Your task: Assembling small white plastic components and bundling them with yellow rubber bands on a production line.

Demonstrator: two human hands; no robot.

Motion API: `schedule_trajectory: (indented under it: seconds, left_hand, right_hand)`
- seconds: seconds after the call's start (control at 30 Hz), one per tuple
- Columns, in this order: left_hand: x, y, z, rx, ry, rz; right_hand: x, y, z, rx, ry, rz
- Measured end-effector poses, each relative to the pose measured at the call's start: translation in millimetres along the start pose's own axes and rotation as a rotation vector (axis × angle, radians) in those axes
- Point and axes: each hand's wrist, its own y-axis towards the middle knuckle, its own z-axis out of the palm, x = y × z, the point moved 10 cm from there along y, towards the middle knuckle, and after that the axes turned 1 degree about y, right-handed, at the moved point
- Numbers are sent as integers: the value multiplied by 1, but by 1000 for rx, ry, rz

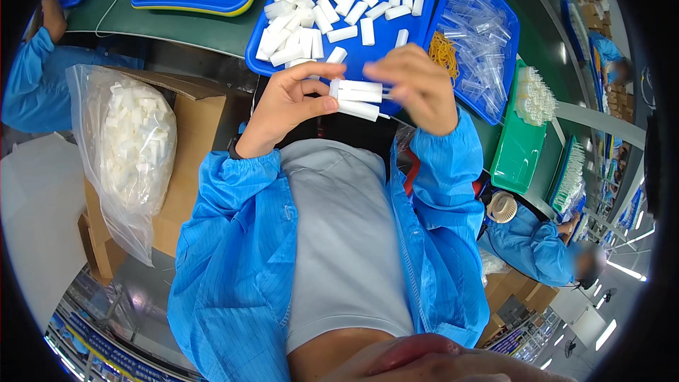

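Note:
In my left hand [293,102] are a few white plastic blocks [359,90], side by side, pinched between thumb and fingers. Thin pale stems stick out from their right ends. My right hand [423,85] hovers at those ends, its fingers smeared by motion, so whether it holds anything cannot be told. Just beyond both hands lies a blue tray [382,34] with many loose white blocks [322,10] heaped toward its far side.
At the right, another blue tray [511,10] holds clear plastic pieces [477,46] and yellow rubber bands [443,55]. Beside it is a green tray [515,159] with white bristly parts [535,95]. A bag of white pieces [138,145] sits in a cardboard box [198,148]. Co-workers sit on both sides.

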Motion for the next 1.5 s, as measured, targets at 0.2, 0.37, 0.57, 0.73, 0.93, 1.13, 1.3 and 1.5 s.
schedule_trajectory:
  seconds: [0.2, 0.37, 0.57, 0.73, 0.93, 1.13, 1.3, 1.5]
  left_hand:
    - [1, -1, -3, -50, 18, -56]
    - [5, -3, -3, -29, 40, -117]
    - [-3, -3, -4, -75, -40, -59]
    - [6, 0, -16, -122, -120, -92]
    - [3, 1, -18, -170, -131, -29]
    - [3, 1, -22, -170, -86, 7]
    - [2, 0, -24, -186, -108, 48]
    - [-4, -2, -19, -165, -98, 86]
  right_hand:
    - [-68, 1, -3, -137, -443, 205]
    - [-81, 2, 14, -125, -683, 249]
    - [-91, -6, -2, -224, -293, 391]
    - [-81, -27, -21, -335, 243, 438]
    - [-61, -46, -31, -399, 535, 493]
    - [-39, -49, -36, -461, 517, 497]
    - [-26, -49, -41, -403, 221, 451]
    - [-7, -38, -43, -379, 35, 269]
